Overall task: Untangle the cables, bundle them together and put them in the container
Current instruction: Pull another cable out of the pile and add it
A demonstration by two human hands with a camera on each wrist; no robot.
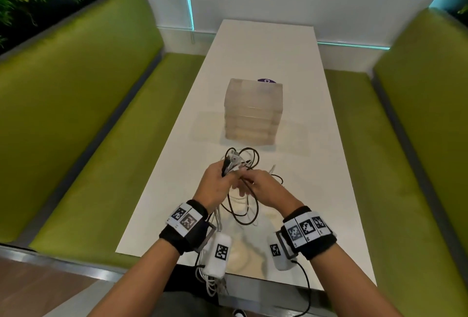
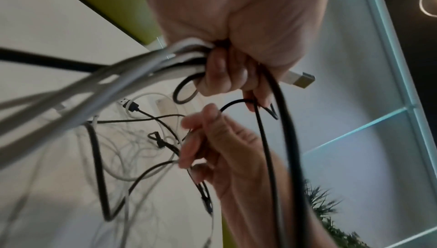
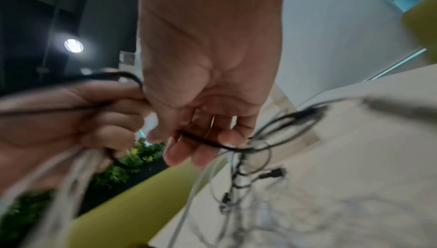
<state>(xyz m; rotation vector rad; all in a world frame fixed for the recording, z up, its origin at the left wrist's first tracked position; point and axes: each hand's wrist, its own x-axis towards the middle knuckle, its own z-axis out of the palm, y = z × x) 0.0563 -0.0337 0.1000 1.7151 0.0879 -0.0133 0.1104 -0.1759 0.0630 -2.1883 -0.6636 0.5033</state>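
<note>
My left hand [image 1: 217,182] grips a bunch of white and black cables [image 1: 234,162] above the near part of the white table [image 1: 316,164]; in the left wrist view its fingers [image 2: 220,72] curl round them, and a white USB plug [image 2: 300,79] sticks out of the fist. My right hand [image 1: 263,185] pinches a thin black cable [image 3: 201,139] between thumb and fingers [image 3: 182,151], close beside the left hand. Black loops [image 1: 243,205] hang down from both hands to the table. A tall translucent container [image 1: 253,111] stands farther along the table, behind the hands.
Green padded benches [image 1: 88,119] run along both long sides of the table. A purple round thing [image 1: 266,80] shows just behind the container. Loose cable ends [image 3: 272,173] lie on the table under the right hand. White cables [image 1: 210,281] trail off the near table edge.
</note>
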